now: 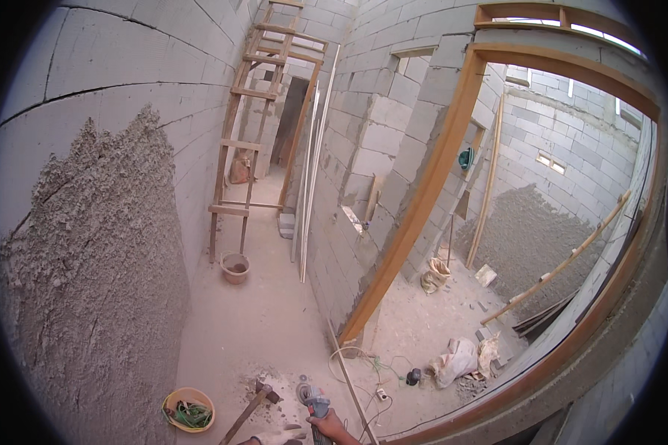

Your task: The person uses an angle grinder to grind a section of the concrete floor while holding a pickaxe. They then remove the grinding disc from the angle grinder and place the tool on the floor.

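The right hand (332,428) is clenched around the body of a grey angle grinder (315,406) at the lower edge of the view. The grinder's long axis runs away from the hand, disc end pointing forward and slightly left over the dusty floor (274,326). A hammer (254,406) lies just left of the grinder, head forward, handle slanting back toward the left hand (274,438). That hand is nearer the handle; its grip state cannot be determined. A yellow basin (188,409) sits farther left.
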Available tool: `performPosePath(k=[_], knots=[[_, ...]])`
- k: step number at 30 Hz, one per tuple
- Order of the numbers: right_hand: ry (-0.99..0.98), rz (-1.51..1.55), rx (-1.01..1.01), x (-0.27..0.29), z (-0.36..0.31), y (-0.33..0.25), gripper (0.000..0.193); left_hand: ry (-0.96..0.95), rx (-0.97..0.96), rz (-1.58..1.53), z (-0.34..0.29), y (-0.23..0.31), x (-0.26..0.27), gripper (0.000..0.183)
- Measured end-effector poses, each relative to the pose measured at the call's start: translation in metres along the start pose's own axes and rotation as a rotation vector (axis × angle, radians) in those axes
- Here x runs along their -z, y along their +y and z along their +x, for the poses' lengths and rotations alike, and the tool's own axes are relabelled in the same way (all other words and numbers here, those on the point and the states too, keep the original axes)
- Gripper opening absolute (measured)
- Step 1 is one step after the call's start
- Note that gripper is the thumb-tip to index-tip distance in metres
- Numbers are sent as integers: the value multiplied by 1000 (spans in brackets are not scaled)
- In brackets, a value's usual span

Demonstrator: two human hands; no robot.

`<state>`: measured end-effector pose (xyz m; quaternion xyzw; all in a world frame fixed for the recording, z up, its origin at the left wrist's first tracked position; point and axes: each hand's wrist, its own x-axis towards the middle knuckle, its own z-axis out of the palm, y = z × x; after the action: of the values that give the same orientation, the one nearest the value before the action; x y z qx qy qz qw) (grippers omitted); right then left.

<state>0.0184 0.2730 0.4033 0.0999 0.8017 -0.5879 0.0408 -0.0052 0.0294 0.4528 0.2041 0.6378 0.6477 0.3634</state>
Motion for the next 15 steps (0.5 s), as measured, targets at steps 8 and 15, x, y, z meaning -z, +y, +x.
performPosePath(k=[8, 15], knots=[[210, -128, -367, -5, -20, -132, 80, -43, 378, -859, 23, 32, -34, 59], [141, -155, -233, 12, -47, -79, 78, 14, 598, -755, 28, 31, -38, 35]])
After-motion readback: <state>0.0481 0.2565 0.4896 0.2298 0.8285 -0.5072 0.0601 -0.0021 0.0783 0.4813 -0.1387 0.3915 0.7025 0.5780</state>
